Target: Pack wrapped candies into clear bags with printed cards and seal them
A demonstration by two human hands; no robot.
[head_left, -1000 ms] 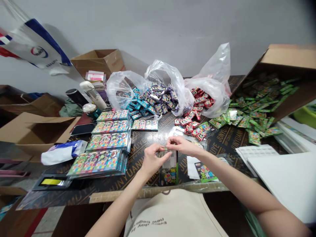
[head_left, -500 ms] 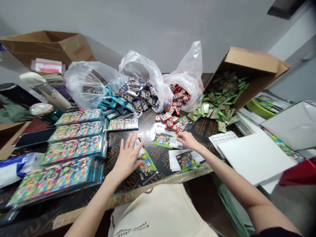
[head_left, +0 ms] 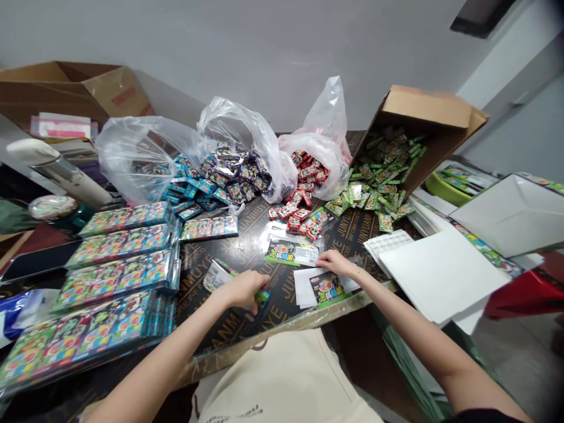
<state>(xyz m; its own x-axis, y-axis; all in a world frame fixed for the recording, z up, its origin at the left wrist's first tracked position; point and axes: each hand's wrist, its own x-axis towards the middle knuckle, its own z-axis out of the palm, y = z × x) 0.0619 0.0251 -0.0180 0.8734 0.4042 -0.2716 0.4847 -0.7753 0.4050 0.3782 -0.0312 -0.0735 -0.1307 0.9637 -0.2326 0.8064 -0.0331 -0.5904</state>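
My left hand [head_left: 245, 290] is closed around a flat printed packet [head_left: 220, 276] with a green edge, tilted over the dark tabletop; the palm hides its middle. With fingertips pinched together, my right hand [head_left: 337, 262] holds the right end of another printed packet [head_left: 286, 251], dark with a green border and a clear part. Just below that hand lies a similar printed packet [head_left: 326, 289] on white paper [head_left: 303, 288]. Small red boxes [head_left: 299, 218] are scattered behind the packets.
Stacks of wrapped multicoloured packs [head_left: 118, 282] fill the left side. Plastic bags [head_left: 238, 117] spill blue, purple and red boxes along the wall. A tipped carton [head_left: 423, 111] pours out green boxes [head_left: 379, 188]. White card sheets [head_left: 440, 270] lie at right.
My left hand has gone from spread over the packet to gripping it, turning and tilting it up. My right hand stays at its packet's end. The view has shifted slightly.
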